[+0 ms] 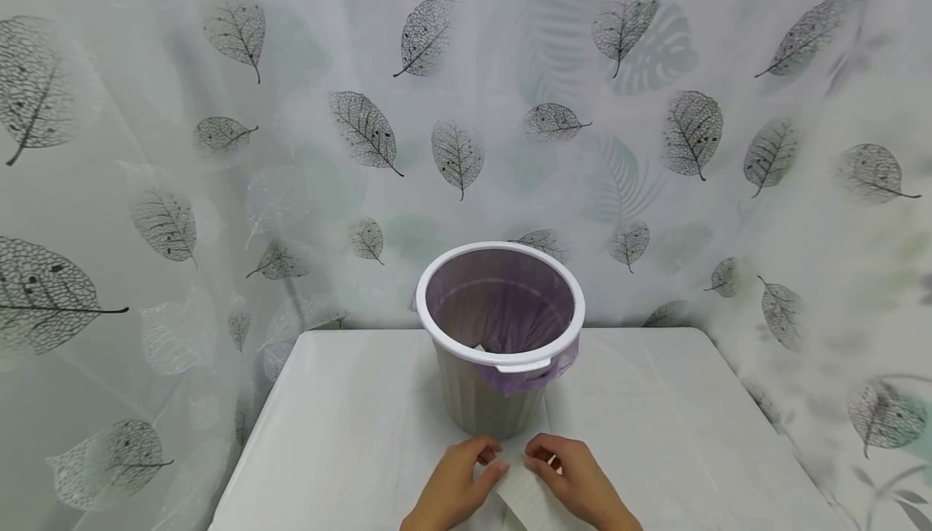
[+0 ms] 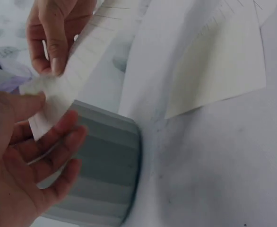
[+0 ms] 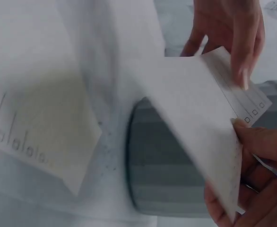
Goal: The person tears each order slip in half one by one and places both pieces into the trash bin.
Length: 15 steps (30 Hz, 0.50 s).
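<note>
Both hands hold a strip of off-white printed paper [image 1: 526, 489] in front of the bin, low in the head view. My left hand [image 1: 459, 481] pinches its end, thumb on top and fingers below, as the left wrist view shows. At the other side my right hand [image 1: 578, 478] grips the paper between thumb and fingers. Ruled lines and small checkboxes show on the held paper [image 3: 228, 85], which bends where the hands meet. Under the hands, another printed sheet [image 2: 219, 71] lies on the table.
A grey ribbed bin [image 1: 488, 401] with a white rim and a purple bag liner [image 1: 510, 381] stands on the white table [image 1: 349, 434], just beyond the hands. A bit of white shows inside it. Leaf-patterned curtains [image 1: 459, 159] hang around the table.
</note>
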Tool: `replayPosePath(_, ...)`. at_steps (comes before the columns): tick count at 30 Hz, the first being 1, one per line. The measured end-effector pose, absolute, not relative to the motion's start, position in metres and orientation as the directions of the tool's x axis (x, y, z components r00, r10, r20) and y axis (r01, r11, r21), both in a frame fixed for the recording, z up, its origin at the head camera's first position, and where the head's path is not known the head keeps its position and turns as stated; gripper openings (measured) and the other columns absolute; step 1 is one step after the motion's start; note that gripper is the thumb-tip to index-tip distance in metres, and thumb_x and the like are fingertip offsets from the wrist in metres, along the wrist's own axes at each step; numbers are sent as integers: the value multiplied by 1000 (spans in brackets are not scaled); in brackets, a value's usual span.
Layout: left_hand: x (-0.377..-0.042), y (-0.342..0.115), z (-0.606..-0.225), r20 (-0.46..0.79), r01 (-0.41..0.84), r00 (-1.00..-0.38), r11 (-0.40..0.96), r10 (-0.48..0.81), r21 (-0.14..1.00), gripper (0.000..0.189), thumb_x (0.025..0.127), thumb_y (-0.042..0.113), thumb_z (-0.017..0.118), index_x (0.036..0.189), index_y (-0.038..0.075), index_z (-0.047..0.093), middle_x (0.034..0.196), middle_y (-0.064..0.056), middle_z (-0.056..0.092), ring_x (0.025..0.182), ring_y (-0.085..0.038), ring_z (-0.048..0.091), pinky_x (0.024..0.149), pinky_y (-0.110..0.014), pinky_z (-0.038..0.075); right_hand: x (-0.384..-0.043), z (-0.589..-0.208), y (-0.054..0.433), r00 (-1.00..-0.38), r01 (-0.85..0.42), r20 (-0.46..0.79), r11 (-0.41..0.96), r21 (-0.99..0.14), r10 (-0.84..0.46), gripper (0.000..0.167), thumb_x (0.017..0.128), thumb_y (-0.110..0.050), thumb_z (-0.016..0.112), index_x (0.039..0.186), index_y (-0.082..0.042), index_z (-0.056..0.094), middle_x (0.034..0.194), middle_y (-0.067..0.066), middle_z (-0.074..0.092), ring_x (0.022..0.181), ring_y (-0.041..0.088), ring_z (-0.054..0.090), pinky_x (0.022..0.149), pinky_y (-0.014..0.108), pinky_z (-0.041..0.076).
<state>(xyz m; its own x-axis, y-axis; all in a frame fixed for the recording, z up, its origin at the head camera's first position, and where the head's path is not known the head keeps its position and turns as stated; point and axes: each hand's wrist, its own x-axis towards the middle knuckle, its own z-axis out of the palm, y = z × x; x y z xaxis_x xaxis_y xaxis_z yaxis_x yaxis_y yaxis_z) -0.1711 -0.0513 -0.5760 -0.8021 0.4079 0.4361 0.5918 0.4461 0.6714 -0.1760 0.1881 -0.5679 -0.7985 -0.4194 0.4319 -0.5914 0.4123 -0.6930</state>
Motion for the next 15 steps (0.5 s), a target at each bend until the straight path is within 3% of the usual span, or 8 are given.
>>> replayPosePath(2, -173, -50, -571, 481, 613, -786, 384, 390, 690, 5, 101, 17, 70, 99, 12, 72, 89, 9, 71, 80, -2, 63, 71, -24, 54, -175, -564, 184, -792, -600, 453, 388, -700, -408, 13, 95, -4, 75, 97, -16, 71, 86, -12, 70, 75, 3, 64, 60, 26, 55)
replayPosePath(5, -173, -50, -567, 510, 616, -783, 340, 356, 710, 11, 101, 14, 68, 91, 15, 72, 85, 10, 72, 74, 2, 60, 67, -20, 52, -173, -558, 180, -799, -594, 468, 370, -714, -379, 12, 95, -5, 75, 99, -16, 72, 87, -12, 70, 76, 4, 66, 60, 28, 56)
replayPosePath(15, -173, -59, -559, 444, 476, -879, 359, 174, 803, 13, 103, 23, 69, 94, 17, 76, 88, 10, 74, 80, -5, 66, 68, -29, 55, -169, -549, 179, -811, -582, 487, 360, -730, -323, 9, 97, -7, 74, 105, -12, 75, 90, -10, 73, 77, 7, 68, 61, 29, 57)
